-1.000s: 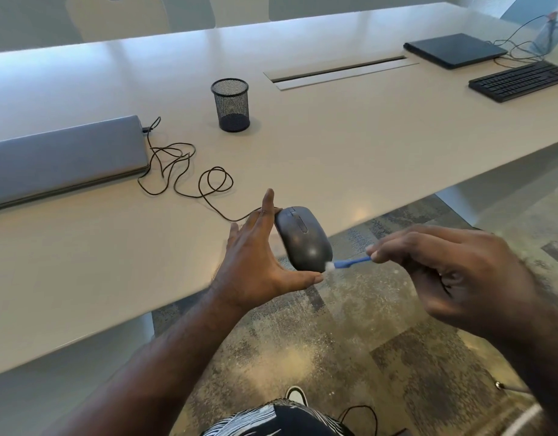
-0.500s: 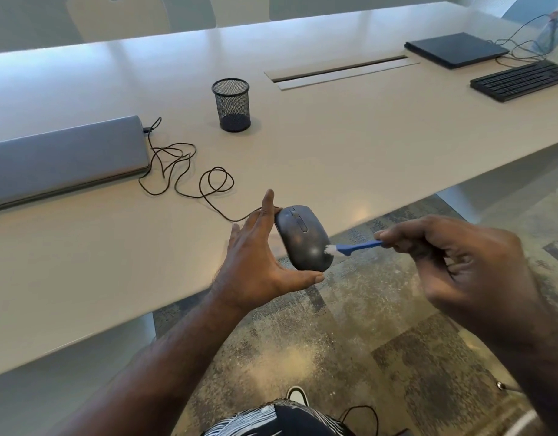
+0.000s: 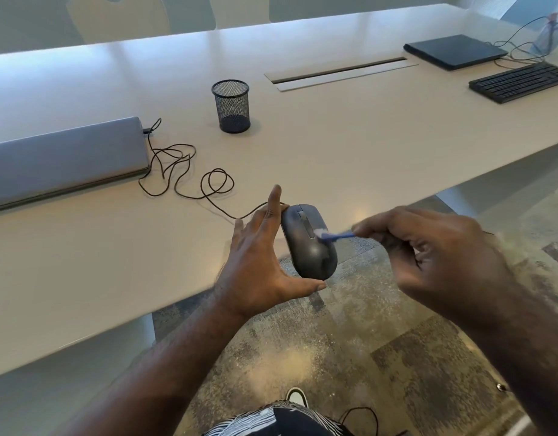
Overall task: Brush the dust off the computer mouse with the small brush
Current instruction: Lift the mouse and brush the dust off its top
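Wired computer mouse [image 3: 309,243] held up just off the near edge of the desk [image 3: 365,146], long axis running away from the body. Left hand [image 3: 258,262] cradling it, thumb under the tail, fingers [image 3: 273,202] straight along its left flank. Right hand [image 3: 435,253], right of the mouse, pinching the small blue brush [image 3: 332,236], bristles on the top beside the wheel.

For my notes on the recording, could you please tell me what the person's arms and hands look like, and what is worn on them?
Both forearms are bare up to the frame edge, with no sleeves visible. The left hand and right hand wear no gloves, and no rings, watch or wristband show in this view, though the right hand is slightly blurred.
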`<action>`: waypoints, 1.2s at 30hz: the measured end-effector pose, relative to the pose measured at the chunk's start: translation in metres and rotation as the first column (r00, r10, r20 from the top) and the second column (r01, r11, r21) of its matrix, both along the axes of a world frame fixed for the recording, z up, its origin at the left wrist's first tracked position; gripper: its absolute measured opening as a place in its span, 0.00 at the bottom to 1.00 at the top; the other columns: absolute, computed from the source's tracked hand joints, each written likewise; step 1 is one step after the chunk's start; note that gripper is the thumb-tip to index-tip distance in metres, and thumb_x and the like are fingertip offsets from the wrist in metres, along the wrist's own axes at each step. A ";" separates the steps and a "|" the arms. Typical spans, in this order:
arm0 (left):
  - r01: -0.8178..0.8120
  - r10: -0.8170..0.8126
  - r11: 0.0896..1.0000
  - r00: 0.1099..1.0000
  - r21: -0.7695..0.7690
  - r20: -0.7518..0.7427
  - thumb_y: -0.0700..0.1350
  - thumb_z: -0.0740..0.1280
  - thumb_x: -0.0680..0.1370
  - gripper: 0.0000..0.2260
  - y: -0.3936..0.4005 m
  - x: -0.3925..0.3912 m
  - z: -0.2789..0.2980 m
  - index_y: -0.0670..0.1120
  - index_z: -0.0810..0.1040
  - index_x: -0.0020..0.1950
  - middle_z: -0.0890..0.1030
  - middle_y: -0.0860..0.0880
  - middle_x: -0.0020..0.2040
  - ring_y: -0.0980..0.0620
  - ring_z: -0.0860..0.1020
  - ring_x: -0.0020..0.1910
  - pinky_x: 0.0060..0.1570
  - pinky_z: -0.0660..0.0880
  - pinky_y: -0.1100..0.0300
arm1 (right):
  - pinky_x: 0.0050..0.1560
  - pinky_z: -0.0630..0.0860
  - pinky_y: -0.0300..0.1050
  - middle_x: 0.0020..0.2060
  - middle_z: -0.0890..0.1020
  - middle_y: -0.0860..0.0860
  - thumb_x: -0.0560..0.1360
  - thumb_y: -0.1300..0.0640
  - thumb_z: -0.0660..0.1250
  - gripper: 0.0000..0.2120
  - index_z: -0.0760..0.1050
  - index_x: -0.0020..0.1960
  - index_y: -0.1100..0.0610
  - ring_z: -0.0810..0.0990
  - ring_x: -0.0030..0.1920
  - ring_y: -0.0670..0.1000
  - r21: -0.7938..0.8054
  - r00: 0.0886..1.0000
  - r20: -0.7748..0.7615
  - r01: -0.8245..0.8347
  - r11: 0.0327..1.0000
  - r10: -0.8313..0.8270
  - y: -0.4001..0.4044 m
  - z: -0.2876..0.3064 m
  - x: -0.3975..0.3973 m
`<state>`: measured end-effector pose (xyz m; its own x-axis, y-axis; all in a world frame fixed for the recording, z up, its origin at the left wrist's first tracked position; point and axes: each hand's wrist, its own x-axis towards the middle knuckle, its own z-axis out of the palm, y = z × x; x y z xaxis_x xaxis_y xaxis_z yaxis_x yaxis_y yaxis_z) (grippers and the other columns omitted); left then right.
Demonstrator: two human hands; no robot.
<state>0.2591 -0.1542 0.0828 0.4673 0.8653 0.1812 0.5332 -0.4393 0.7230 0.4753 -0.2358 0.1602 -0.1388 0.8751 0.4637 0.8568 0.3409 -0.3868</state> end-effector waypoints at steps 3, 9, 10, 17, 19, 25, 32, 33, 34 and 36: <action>0.005 -0.005 1.000 1.000 0.015 -0.019 0.67 0.76 0.59 0.64 0.000 -0.002 0.000 0.53 0.36 0.80 0.64 0.55 0.74 0.63 0.58 0.70 0.73 0.56 0.35 | 0.29 0.79 0.50 0.42 0.84 0.45 0.73 0.66 0.68 0.11 0.82 0.50 0.53 0.82 0.33 0.52 0.028 0.998 -0.056 -0.023 0.999 0.025 0.003 0.004 0.003; 0.062 -0.057 0.996 0.996 0.067 -0.075 0.69 0.75 0.60 0.65 -0.002 0.004 -0.002 0.58 0.29 0.77 0.59 0.53 0.79 0.57 0.53 0.78 0.76 0.43 0.38 | 0.36 0.80 0.40 0.47 0.85 0.47 0.73 0.68 0.69 0.14 0.82 0.54 0.54 0.82 0.41 0.41 0.038 0.999 0.043 -0.013 0.999 0.011 0.014 0.007 -0.011; 0.061 -0.055 0.996 0.996 0.071 -0.075 0.69 0.75 0.60 0.65 -0.002 0.005 -0.002 0.58 0.29 0.77 0.58 0.53 0.79 0.56 0.53 0.78 0.76 0.42 0.39 | 0.32 0.76 0.36 0.47 0.85 0.47 0.72 0.68 0.70 0.15 0.82 0.54 0.53 0.78 0.36 0.36 0.000 0.996 0.076 -0.039 0.999 0.039 0.013 0.007 -0.013; 0.068 -0.059 0.995 0.992 0.079 -0.108 0.70 0.74 0.59 0.66 0.001 0.004 -0.004 0.59 0.25 0.75 0.56 0.51 0.80 0.53 0.51 0.79 0.75 0.41 0.37 | 0.32 0.80 0.46 0.44 0.83 0.46 0.72 0.68 0.69 0.12 0.81 0.51 0.54 0.82 0.36 0.49 0.034 0.994 0.024 -0.110 0.993 0.109 0.015 0.013 -0.013; 0.074 -0.066 0.994 0.992 0.080 -0.107 0.69 0.76 0.60 0.67 0.000 0.006 -0.004 0.59 0.25 0.75 0.55 0.51 0.81 0.55 0.50 0.79 0.76 0.41 0.37 | 0.36 0.81 0.48 0.46 0.84 0.48 0.73 0.68 0.68 0.13 0.81 0.53 0.56 0.83 0.40 0.50 0.051 0.996 0.062 -0.074 0.996 0.071 0.019 0.015 -0.017; 0.073 -0.065 0.994 0.993 0.087 -0.094 0.68 0.78 0.59 0.68 0.001 0.006 -0.003 0.58 0.24 0.75 0.58 0.51 0.80 0.55 0.52 0.78 0.75 0.40 0.37 | 0.28 0.72 0.34 0.45 0.84 0.46 0.71 0.65 0.67 0.14 0.81 0.52 0.52 0.75 0.31 0.38 -0.143 0.975 0.127 -0.165 0.976 0.184 0.017 0.016 -0.022; 0.080 -0.071 0.993 0.992 0.088 -0.100 0.68 0.78 0.59 0.68 -0.001 0.007 -0.004 0.58 0.24 0.75 0.57 0.50 0.80 0.55 0.50 0.79 0.75 0.39 0.38 | 0.35 0.79 0.41 0.49 0.84 0.50 0.72 0.69 0.68 0.15 0.81 0.55 0.55 0.84 0.40 0.52 -0.016 0.984 0.149 -0.095 0.995 0.096 0.023 0.020 -0.019; 0.081 -0.072 0.993 0.993 0.088 -0.098 0.68 0.78 0.59 0.68 -0.001 0.007 -0.004 0.58 0.24 0.75 0.57 0.50 0.80 0.54 0.50 0.79 0.75 0.39 0.38 | 0.36 0.77 0.38 0.50 0.85 0.50 0.72 0.69 0.68 0.15 0.81 0.55 0.55 0.84 0.41 0.53 -0.033 0.980 0.176 -0.087 0.996 0.091 0.023 0.020 -0.021; 0.081 -0.072 0.993 0.993 0.090 -0.097 0.68 0.78 0.59 0.68 0.000 0.007 -0.004 0.58 0.25 0.75 0.58 0.51 0.80 0.53 0.51 0.79 0.75 0.39 0.38 | 0.36 0.77 0.37 0.50 0.85 0.49 0.71 0.68 0.69 0.15 0.81 0.55 0.55 0.84 0.41 0.53 -0.058 0.974 0.201 -0.091 0.994 0.101 0.024 0.020 -0.022; 0.081 -0.072 0.993 0.993 0.091 -0.098 0.68 0.78 0.59 0.68 0.001 0.006 -0.003 0.58 0.24 0.75 0.57 0.50 0.80 0.54 0.51 0.79 0.75 0.39 0.38 | 0.34 0.78 0.40 0.50 0.85 0.49 0.71 0.67 0.69 0.15 0.81 0.54 0.53 0.84 0.39 0.51 -0.116 0.966 0.212 -0.126 0.985 0.149 0.023 0.019 -0.023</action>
<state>0.2655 -0.1531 0.0796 0.5500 0.8076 0.2127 0.5595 -0.5454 0.6241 0.4521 -0.2126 0.1795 -0.3491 0.8812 0.3187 0.8722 0.4299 -0.2334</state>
